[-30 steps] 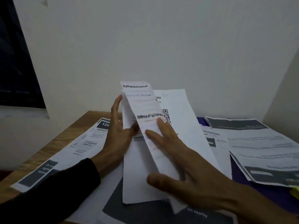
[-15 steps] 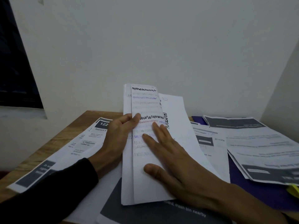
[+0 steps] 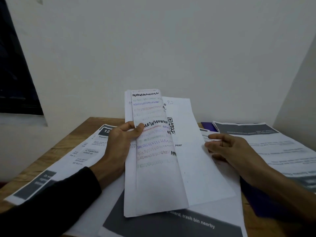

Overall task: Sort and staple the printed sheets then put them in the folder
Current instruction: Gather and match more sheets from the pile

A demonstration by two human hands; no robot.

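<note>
A wooden bench (image 3: pixel 56 151) with a pale brown grain filled the lower part of the view, its bare surface showing mostly at 9 o'clock and its far edge meeting a plain off-white wall (image 3: pixel 171 48) at 12 o'clock. A dark window (image 3: pixel 15 79) sat in that wall at 10 o'clock, with a pale sill beneath it. At 3 o'clock a second wall (image 3: pixel 302 93) met the first in a corner.

White folded sheet (image 3: pixel 153 168), multicoloured zigzag scribbles; purple folder (image 3: pixel 259 200); black sleeve (image 3: pixel 51 199).
</note>
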